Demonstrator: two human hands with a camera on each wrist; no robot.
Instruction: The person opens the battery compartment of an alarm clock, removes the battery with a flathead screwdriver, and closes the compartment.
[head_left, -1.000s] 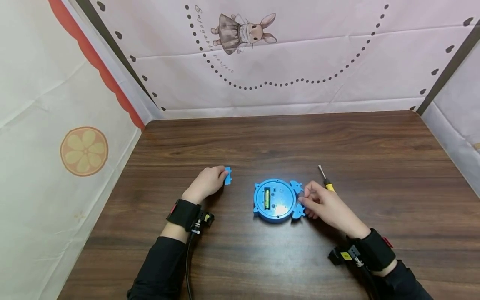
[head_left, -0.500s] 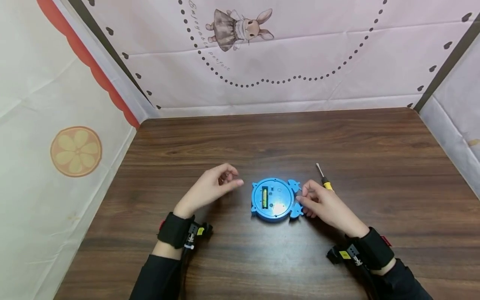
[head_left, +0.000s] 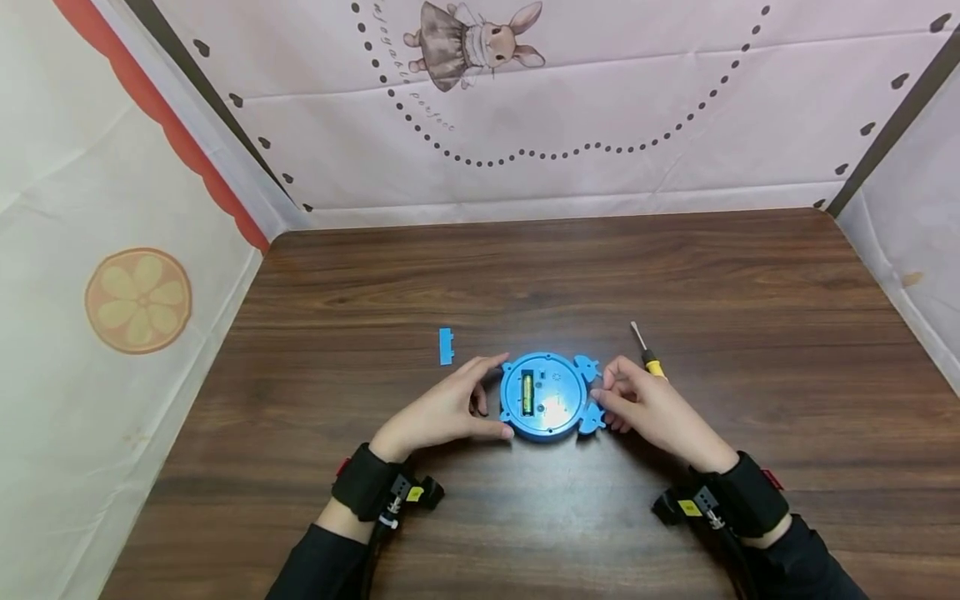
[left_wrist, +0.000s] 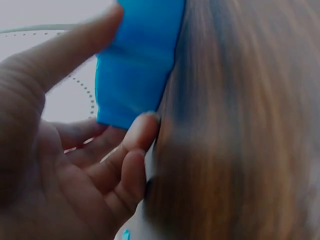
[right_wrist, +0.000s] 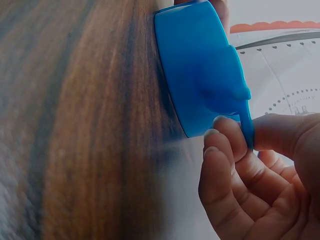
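A round blue plastic device lies on the table with its back up, a battery in its open slot. Shaped lugs stick out from its right side. My left hand spans the device's left edge, index fingertip at the upper corner and thumb at the lower one; in the left wrist view the thumb overlaps the blue side wall. From the right, my right hand pinches a lug between thumb and fingers, as the right wrist view shows. A small blue battery cover lies alone to the upper left.
A screwdriver with a yellow and black handle lies just behind my right hand. The brown wooden table ends at a printed white cloth at the back, with more cloth at both sides.
My left hand has let go of the blue battery cover, leaving it on the table, and has moved right to the device's left edge. My right hand has stayed at the lug.
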